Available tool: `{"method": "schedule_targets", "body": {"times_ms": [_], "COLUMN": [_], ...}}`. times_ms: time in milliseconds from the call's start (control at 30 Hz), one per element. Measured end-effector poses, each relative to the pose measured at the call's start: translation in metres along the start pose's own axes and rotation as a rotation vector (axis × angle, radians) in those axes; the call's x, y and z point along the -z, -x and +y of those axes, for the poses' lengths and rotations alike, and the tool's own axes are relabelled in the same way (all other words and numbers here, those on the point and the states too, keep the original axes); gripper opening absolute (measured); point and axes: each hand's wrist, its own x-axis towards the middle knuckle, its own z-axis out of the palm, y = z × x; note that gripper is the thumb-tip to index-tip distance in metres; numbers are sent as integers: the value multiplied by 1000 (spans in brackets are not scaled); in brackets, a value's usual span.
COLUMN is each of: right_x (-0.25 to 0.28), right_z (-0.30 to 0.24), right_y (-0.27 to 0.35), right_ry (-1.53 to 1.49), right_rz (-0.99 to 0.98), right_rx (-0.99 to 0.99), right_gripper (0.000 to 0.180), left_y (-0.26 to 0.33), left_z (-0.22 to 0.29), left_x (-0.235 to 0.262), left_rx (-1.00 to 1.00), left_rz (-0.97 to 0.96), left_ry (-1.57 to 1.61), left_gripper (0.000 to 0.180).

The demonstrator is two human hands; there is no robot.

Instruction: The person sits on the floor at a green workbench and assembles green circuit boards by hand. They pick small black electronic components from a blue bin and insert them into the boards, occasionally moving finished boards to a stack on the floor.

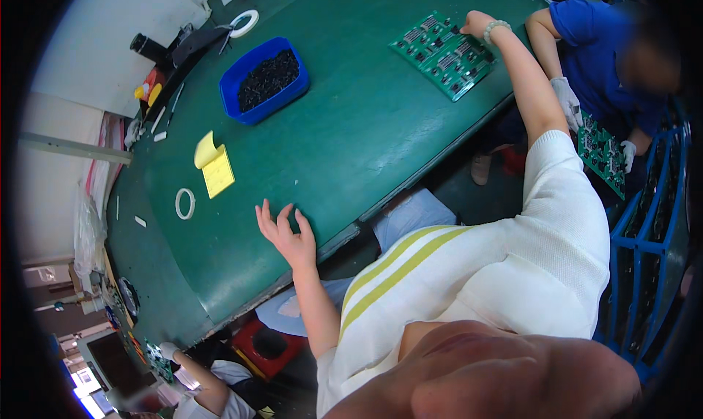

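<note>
A green circuit board panel [447, 64] with several dark components lies at the far right of the green table. My right hand [477, 25], a beaded bracelet at its wrist, reaches out to the panel's far edge. Its fingers are closed there on the panel; the fingertips are partly hidden. My left hand [287, 236] hovers over the table's near edge with the fingers apart and nothing in them. Nearest to it are a yellow sticky-note pad [217, 173] with its top sheet curled up and a white tape roll [185, 204].
A blue bin [265, 82] of small black parts stands mid-table. Beyond it lies another white tape roll [244, 24]. At the right, a person in blue with white gloves holds another circuit board [602, 155], beside a blue rack [644, 236]. Another person works at lower left.
</note>
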Motion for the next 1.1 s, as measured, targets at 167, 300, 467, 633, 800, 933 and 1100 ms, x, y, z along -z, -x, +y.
{"method": "schedule_targets", "body": {"times_ms": [167,300,467,633,800,933,1100], "right_x": [13,-3,-17,-36,-38,-45,-59], "right_z": [-119,-206,-336,-428,-458,-472,-455], "right_y": [53,70,98,127,128,114,98], "right_ry": [-663,-782,-924,-888,-1022,-1676,-2141], "right_rz": [-420,-532,-668,-750,-640,-819,-1191], "right_rx": [31,170,331,506,558,340,250], "right_gripper": [28,27,27,29,33,34,23], "left_y": [-1,-1,6,21,34,27,21], "left_z": [2,10,22,33,5,-6,-16], "left_x": [4,5,16,41,49,44,44], "left_rx": [33,-15,-4,98,132,75,-20], "left_rz": [-7,-89,-117,-293,-361,-374,-347], "left_ry": [85,150,154,-60,-88,-38,-28], "left_gripper": [19,22,63,90,88,86,77]}}
